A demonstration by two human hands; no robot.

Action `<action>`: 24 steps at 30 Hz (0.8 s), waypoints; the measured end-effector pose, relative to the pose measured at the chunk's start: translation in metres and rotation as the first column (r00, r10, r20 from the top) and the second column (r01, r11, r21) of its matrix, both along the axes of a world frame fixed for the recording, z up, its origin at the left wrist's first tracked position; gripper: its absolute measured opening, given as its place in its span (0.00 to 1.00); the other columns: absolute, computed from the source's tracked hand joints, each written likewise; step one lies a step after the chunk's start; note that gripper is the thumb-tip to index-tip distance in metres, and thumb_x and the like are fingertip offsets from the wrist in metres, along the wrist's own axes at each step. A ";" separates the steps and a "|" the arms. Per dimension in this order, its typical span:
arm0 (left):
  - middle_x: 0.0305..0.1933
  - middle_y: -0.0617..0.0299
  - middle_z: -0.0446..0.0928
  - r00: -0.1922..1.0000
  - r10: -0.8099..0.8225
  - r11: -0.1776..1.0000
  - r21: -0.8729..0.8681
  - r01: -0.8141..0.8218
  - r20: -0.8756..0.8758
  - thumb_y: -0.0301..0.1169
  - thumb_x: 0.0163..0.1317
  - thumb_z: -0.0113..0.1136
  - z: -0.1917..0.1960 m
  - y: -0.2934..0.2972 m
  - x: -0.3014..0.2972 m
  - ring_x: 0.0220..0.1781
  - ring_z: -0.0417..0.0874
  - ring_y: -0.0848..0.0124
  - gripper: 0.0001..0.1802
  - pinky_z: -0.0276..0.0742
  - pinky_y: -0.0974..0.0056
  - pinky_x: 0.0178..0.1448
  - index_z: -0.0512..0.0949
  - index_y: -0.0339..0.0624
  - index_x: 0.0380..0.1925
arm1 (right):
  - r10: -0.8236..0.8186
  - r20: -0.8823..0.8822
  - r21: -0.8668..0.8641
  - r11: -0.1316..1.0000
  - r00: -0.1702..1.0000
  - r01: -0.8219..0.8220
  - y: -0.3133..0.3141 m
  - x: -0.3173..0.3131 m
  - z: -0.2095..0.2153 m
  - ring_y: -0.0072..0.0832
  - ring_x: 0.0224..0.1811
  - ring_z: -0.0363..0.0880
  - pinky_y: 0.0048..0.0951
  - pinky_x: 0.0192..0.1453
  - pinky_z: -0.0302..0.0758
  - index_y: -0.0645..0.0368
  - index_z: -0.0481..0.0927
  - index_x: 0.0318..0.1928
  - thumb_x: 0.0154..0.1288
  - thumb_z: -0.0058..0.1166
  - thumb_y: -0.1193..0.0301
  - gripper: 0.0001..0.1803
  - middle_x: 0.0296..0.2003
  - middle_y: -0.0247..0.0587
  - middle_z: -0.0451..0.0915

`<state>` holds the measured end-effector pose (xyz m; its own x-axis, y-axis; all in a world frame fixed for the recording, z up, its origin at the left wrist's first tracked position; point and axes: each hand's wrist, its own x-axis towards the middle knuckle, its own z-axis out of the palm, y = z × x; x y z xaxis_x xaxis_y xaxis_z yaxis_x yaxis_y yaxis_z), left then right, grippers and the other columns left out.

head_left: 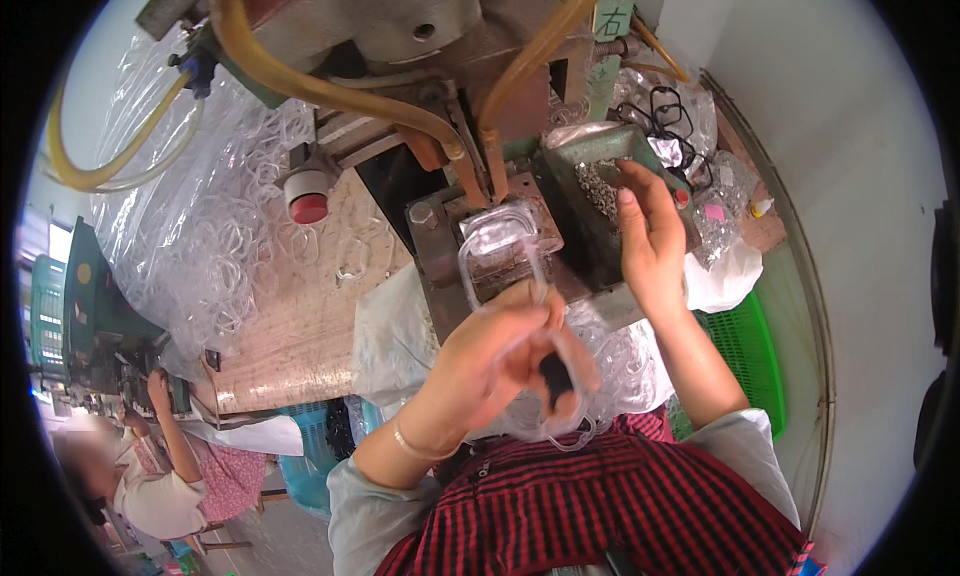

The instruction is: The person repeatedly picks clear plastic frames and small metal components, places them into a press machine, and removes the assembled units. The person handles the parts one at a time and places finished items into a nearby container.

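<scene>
Bright light, strong edge distortion

Whitish loop (464, 266), red-black checked garment (590, 501)

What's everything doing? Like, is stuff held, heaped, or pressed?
Left hand: closed on a clear plastic loop
Clear plastic loop: held, slightly blurred
Right hand: over the green tray; grip unclear
Green tray: partly filled with metal bits
Metal bits: heaped
Red push button: pressed or not, can't tell
Other clear loops: piled on table
</scene>
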<state>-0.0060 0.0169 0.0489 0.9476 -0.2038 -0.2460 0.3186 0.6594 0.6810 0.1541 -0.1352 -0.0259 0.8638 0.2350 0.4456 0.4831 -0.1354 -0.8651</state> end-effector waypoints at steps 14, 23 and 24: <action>0.35 0.39 0.83 0.994 0.111 0.994 0.006 -0.111 0.006 0.44 0.75 0.42 -0.016 -0.013 0.014 0.29 0.82 0.59 0.15 0.78 0.60 0.30 0.70 0.46 0.45 | -0.066 0.253 -0.572 0.794 0.965 0.205 -0.052 0.014 -0.012 0.47 0.43 0.83 0.40 0.52 0.78 0.62 0.85 0.39 0.58 0.64 0.77 0.08 0.38 0.47 0.84; 0.45 0.53 0.84 0.905 0.246 0.739 0.536 -0.407 0.347 0.38 0.72 0.58 -0.051 0.019 -0.055 0.45 0.85 0.65 0.17 0.79 0.63 0.53 0.78 0.34 0.48 | -0.172 0.235 -0.466 0.844 0.957 0.266 -0.039 0.008 -0.032 0.42 0.38 0.85 0.38 0.46 0.79 0.59 0.83 0.37 0.61 0.64 0.75 0.05 0.34 0.44 0.85; 0.43 0.57 0.84 0.783 0.368 0.413 0.666 -0.621 0.501 0.26 0.68 0.64 -0.045 0.030 -0.060 0.49 0.84 0.68 0.08 0.81 0.64 0.52 0.80 0.36 0.45 | -0.198 0.142 -0.416 0.877 0.970 0.240 -0.044 0.005 -0.032 0.39 0.40 0.86 0.36 0.47 0.79 0.60 0.83 0.40 0.63 0.63 0.76 0.05 0.35 0.44 0.86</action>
<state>-0.0661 0.0468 0.0042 0.8592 0.4695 0.2033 -0.1338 -0.1774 0.9750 0.1596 -0.1792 -0.0582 0.8756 0.2299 0.4248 0.4721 -0.5929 -0.6523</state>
